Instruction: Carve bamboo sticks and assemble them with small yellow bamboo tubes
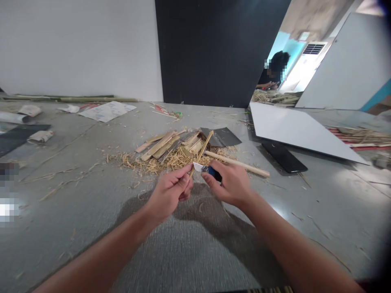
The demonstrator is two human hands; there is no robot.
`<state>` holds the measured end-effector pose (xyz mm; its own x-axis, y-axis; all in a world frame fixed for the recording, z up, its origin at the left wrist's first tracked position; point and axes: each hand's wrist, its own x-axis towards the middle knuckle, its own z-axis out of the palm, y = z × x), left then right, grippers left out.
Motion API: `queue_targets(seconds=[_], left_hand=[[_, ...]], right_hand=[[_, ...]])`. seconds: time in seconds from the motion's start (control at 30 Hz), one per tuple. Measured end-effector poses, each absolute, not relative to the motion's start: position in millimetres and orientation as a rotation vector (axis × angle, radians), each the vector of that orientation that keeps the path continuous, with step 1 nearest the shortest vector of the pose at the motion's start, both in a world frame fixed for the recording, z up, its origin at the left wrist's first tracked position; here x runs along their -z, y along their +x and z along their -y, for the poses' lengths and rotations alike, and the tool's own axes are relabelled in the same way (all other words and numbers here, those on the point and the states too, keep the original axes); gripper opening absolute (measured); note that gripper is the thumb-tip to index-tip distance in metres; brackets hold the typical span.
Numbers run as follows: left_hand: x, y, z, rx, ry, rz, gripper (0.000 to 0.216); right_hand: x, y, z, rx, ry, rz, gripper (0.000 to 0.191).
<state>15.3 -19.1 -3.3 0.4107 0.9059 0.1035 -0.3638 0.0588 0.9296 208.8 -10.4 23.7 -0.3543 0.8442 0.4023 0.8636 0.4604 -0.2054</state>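
My left hand [171,190] is closed around the lower end of a thin bamboo stick [203,149] that slants up and away to the right. Gripped in my right hand [229,182] is a knife with a blue handle [214,173]; its short pale blade [198,166] rests against the stick just above my left fingers. Both hands hover over the grey floor, in front of a heap of bamboo shavings [159,162] and split bamboo strips [161,144].
A longer bamboo rod [238,163] lies right of the heap, by a dark sheet [224,136]. A white board [299,130] and black slab [284,156] lie at right. Papers [106,110] and poles line the far wall. Another person sits beyond the doorway [275,73].
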Motion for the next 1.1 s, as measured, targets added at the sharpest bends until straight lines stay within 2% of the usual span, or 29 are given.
queue_targets(seconds=[0.23,0.47,1.1], left_hand=[[6.1,15.7,24.7,-0.986,1.19,-0.59,0.05],[5.9,13.3,20.9,-1.008,1.214,-0.646,0.051],[6.3,11.8,22.0,-0.935,1.349,-0.697,0.053]], right_hand=[[-29.6,229.3,-2.6,0.042,-1.549,2.07,0.034],[-24.5,216.6,3.1,-0.025,-1.416,2.234,0.031],[-30.7,243.1,-11.5,-0.02,-1.528,1.991,0.035]])
